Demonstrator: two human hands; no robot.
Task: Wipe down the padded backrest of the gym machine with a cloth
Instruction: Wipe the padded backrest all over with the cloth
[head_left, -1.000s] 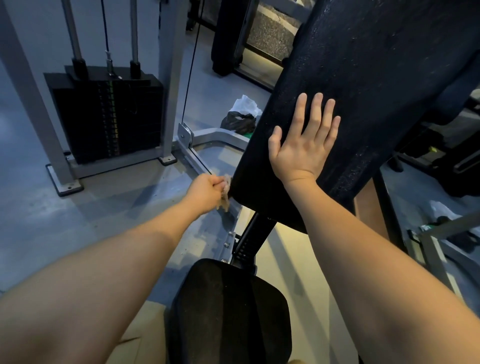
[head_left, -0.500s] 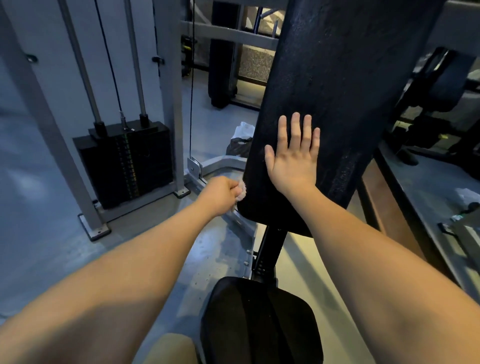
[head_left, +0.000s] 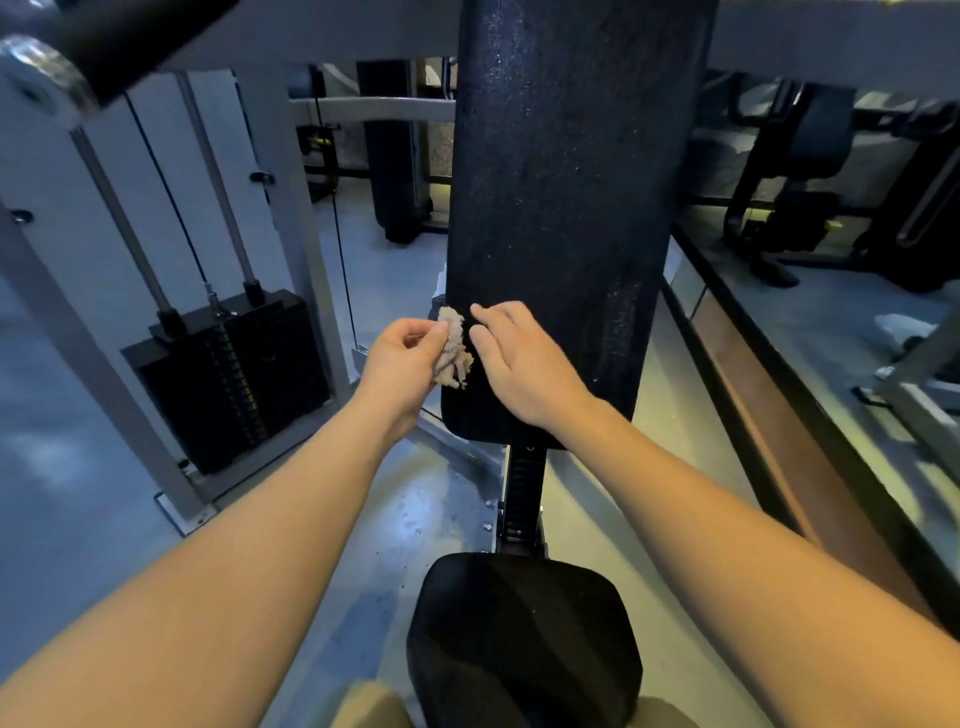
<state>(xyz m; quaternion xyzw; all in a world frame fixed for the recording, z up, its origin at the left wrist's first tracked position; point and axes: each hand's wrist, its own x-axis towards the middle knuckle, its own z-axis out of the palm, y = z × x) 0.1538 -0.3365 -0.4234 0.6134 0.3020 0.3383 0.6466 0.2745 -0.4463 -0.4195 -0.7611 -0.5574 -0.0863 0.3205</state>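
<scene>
The tall black padded backrest stands upright in the middle of the view, speckled with fine droplets. My left hand pinches a small crumpled beige cloth in front of the backrest's lower left edge. My right hand hovers just to the right of the cloth, in front of the pad's lower part, with its fingers loosely bent and pointing toward the cloth. Whether its fingertips touch the cloth I cannot tell.
A black seat pad sits below on a black post. A weight stack in a grey frame with cables stands at the left. A black bar with a chrome end juts in at top left. Other gym machines stand at the right.
My right hand has come off the backrest, where it lay flat, and moved down-left beside the cloth. My left hand has lifted the cloth up in front of the pad. The view tilted up.
</scene>
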